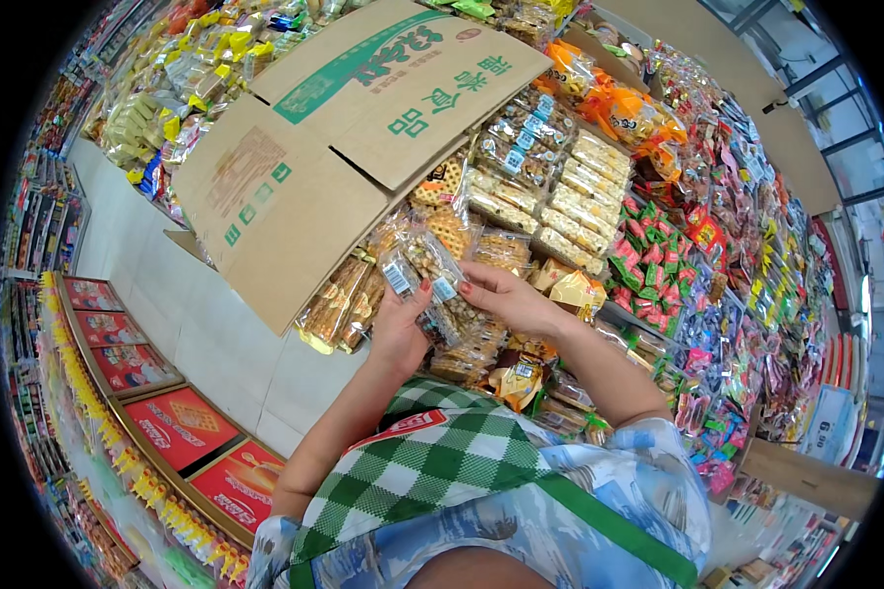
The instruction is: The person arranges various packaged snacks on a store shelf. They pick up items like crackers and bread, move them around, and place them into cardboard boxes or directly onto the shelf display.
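left hand [400,329] fingers pinch clear snack packets [424,270] from below | right hand [506,299] fingers pinch their top edge | packets held above display bins [560,211] | risk: slick film could slip into wrong bin; cardboard box [363,118] crowds close

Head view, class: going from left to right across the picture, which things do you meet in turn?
Red display boxes → cardboard box → left hand → clear snack packet → right hand → red and green sweets
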The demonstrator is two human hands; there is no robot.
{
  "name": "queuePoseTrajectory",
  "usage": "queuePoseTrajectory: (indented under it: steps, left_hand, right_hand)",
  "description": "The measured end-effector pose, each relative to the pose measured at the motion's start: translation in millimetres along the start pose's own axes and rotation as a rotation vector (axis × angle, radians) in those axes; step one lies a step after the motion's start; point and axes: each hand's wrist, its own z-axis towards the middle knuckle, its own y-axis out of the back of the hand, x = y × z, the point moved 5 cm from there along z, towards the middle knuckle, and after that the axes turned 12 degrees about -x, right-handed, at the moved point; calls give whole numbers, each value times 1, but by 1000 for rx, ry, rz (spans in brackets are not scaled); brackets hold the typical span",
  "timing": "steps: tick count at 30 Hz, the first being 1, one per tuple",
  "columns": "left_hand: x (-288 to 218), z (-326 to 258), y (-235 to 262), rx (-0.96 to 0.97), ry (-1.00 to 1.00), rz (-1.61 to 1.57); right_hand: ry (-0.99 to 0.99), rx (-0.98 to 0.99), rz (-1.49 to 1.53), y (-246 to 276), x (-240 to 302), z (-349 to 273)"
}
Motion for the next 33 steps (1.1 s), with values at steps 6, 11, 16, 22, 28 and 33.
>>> queuePoseTrajectory:
  steps: [6,11,16,22,28,33]
  left_hand:
    - [0,-5,3,-32,-16,23]
    - [4,-9,6,-68,34,37]
    - [6,-8,6,-41,28,71]
    - [8,-13,13,-81,40,58]
    - [12,-12,10,-47,63,60]
    - [10,-14,8,-49,55,69]
  right_hand:
    - [168,-195,-61,32,47,-10]
    - [615,-865,-822,100,63,19]
    - [740,-917,-976,127,20,62]
    - [699,-884,-900,141,20,62]
    - [634,-739,-841,140,22,55]
    - [597,-809,-883,134,17,51]
